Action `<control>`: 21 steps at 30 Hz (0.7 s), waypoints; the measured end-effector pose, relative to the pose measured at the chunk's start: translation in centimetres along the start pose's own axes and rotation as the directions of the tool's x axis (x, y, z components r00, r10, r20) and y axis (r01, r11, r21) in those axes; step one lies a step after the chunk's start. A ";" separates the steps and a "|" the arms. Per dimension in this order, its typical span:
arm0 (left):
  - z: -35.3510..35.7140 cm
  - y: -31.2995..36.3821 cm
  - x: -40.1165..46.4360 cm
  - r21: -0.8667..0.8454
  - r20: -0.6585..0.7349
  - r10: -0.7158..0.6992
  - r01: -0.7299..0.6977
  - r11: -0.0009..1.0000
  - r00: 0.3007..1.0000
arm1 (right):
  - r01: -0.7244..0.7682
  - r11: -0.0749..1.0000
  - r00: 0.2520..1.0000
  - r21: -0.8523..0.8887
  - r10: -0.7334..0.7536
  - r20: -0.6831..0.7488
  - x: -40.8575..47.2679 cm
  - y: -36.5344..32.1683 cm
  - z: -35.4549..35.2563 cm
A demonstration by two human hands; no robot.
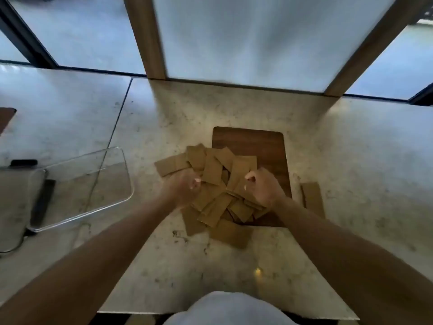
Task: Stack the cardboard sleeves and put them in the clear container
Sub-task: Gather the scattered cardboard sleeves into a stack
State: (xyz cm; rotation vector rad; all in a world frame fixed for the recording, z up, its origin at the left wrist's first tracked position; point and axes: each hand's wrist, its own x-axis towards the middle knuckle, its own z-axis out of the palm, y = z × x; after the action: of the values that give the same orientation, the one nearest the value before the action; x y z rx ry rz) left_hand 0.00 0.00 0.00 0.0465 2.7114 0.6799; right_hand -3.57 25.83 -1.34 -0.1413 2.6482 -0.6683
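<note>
A loose pile of brown cardboard sleeves (214, 170) lies in the middle of the marble table, partly on a dark wooden board (248, 139). My left hand (184, 187) hovers over the pile's left side with its fingers curled; the blur hides whether it grips a sleeve. On the pile's right side my right hand (263, 187) is curled into a loose fist, with nothing clearly in it. One sleeve (312, 199) lies apart to the right of the board. The clear container (82, 191) stands empty to the left of the pile.
The marble table (187, 266) ends close to my body at the bottom. A frosted glass partition (246, 38) with wooden posts rises behind the board. A dark flat object (43, 201) shows through the container's left side. A black cable (110, 139) runs across the table's left part.
</note>
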 end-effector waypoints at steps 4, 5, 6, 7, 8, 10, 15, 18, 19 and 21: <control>2.0 0.9 1.2 -0.027 0.156 -0.005 0.009 1.000 0.988 | -0.148 0.984 0.983 -0.099 0.157 0.099 0.1 2.5 0.4; 2.2 1.2 1.5 -0.046 0.169 0.002 0.006 0.999 0.986 | -0.162 0.981 0.977 -0.109 0.174 0.119 0.1 2.6 0.5; 2.6 1.5 1.9 -0.070 0.171 0.007 0.005 0.998 0.985 | -0.171 0.978 0.974 -0.119 0.186 0.132 0.2 2.9 0.8; 3.2 1.9 2.4 -0.111 0.165 0.003 0.015 0.994 0.986 | -0.182 0.976 0.970 -0.120 0.197 0.138 0.3 3.4 1.0; 3.3 2.3 2.4 -0.144 0.157 -0.007 0.030 0.989 0.988 | -0.188 0.975 0.971 -0.115 0.203 0.129 0.3 3.6 1.1; 4.5 3.1 2.5 -0.204 0.184 -0.048 0.086 0.975 0.982 | -0.213 0.974 0.970 -0.084 0.221 0.102 -0.1 4.6 1.4; 5.8 4.7 2.6 -0.371 0.219 -0.099 0.177 0.912 0.971 | -0.109 0.982 0.994 0.152 0.104 0.036 -0.8 5.3 0.5; 5.3 5.8 2.4 -0.449 0.222 -0.010 0.112 0.887 0.975 | 0.023 0.951 0.967 0.308 -0.099 0.235 -1.8 3.8 -1.3; 5.5 5.8 2.3 -0.440 0.246 0.049 0.066 0.896 0.968 | 0.057 0.951 0.941 0.304 -0.153 0.301 -1.8 3.4 -1.5; 5.8 5.6 2.1 -0.389 0.300 0.133 -0.006 0.921 0.945 | 0.103 0.958 0.924 0.267 -0.192 0.330 -1.8 2.9 -1.5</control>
State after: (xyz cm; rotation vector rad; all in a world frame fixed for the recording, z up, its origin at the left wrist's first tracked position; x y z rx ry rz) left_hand -0.32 7.86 -2.90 0.1463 2.2333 1.1096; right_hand -2.55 29.43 -0.84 -0.3595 2.2052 -0.9199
